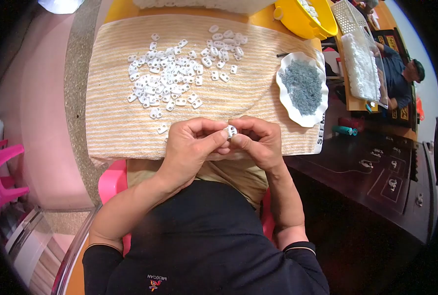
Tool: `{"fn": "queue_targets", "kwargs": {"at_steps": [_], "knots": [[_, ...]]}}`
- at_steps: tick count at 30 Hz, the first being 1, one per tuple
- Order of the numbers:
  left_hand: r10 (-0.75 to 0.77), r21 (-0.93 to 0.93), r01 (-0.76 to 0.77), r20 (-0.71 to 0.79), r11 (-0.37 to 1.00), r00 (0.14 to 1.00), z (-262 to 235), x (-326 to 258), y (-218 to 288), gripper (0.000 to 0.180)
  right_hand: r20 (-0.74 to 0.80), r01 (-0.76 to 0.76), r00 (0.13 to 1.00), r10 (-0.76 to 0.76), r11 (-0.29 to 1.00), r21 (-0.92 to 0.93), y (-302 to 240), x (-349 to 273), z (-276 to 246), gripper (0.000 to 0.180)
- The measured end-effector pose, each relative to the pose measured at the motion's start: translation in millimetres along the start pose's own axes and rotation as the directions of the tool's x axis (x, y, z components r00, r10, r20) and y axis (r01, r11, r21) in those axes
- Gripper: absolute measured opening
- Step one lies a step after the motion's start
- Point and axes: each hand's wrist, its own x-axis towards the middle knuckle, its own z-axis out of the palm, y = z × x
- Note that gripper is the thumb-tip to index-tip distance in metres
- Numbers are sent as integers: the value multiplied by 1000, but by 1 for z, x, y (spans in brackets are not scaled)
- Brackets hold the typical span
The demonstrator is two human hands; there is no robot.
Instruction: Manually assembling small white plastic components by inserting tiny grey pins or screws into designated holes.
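Observation:
In front of my body, my left hand point(192, 150) and my right hand point(261, 142) meet, each with thumb and fingers pinched on a small white two-holed plastic piece point(232, 131). The fingertips cover part of it. Just beyond my left hand, a loose pile of small white two-holed pieces point(167, 73) is spread over a striped towel point(258, 93). To the pile's right lies a smaller group of rounder white oval pieces point(219, 44). A white wavy-edged plate point(284, 93) at the right holds a heap of tiny grey parts point(301, 83), too fine to make out singly.
A yellow basin point(297, 22) with white pieces stands at the far right, near a white-filled clear container point(361, 66). Another person point(403, 73) sits beyond it. A pink stool point(2, 172) is at far left; a dark table point(371, 172) stands at right.

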Motion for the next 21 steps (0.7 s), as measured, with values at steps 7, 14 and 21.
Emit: {"fn": "queue_targets", "kwargs": {"at_steps": [7,14,21], "knots": [[2,-63,2,71,998,997,-1,-1,1,16,-18,14,1000,-13,999,44,1,-3,0,26],[-81,-160,104,139,982,987,-1,0,6,17,-22,12,1000,-9,990,143,3,-4,-4,28],[-120,-187,167,239,968,964,1,0,9,13,23,154,987,-158,982,112,5,-2,-6,28]]}}
